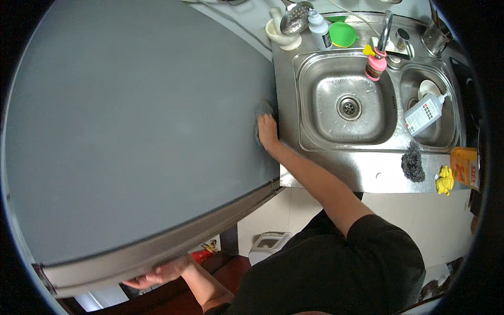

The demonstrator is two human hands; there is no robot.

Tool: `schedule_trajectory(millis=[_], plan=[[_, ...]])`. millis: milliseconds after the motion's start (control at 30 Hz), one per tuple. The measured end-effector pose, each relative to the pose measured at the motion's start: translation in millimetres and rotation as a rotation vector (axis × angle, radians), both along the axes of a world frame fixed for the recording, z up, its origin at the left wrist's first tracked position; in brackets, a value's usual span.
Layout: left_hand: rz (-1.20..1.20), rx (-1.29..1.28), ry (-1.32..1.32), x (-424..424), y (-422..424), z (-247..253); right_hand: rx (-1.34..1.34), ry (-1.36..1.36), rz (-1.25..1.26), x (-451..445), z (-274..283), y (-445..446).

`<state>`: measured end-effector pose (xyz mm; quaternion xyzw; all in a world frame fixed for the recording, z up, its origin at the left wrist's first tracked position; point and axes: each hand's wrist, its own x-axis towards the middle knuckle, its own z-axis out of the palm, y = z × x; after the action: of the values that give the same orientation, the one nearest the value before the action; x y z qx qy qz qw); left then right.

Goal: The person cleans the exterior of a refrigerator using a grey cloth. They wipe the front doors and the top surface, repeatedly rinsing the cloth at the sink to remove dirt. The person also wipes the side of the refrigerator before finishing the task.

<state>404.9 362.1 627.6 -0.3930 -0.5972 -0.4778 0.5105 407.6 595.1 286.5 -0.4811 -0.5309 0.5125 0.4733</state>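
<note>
My right hand is closed on a grey cloth, which it presses against the right side of a large flat grey panel, close to the sink counter. Part of the cloth is hidden under the hand. Low on the left, my left hand is at the underside of the panel's beige edge rail, fingers extended; whether it grips the rail is hard to tell.
A steel double sink with a faucet lies at right. A pump bottle rests in the smaller basin. On the counter are a dark scouring pad, a yellow cloth, an orange container and a mortar.
</note>
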Motion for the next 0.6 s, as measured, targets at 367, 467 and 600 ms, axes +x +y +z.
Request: schedule_trajectory(millis=[367,467,600], plan=[[0.044,-0.193,0.073,-5,-16,-13,0.174,-0.264,-0.369,-42,-27,238],[0.075,-0.205,0.079,-5,-12,-16,0.074,-0.266,-0.245,-42,-21,241],[0.038,-0.178,0.075,-10,-4,-13,0.243,-0.505,-0.158,-29,-17,206]])
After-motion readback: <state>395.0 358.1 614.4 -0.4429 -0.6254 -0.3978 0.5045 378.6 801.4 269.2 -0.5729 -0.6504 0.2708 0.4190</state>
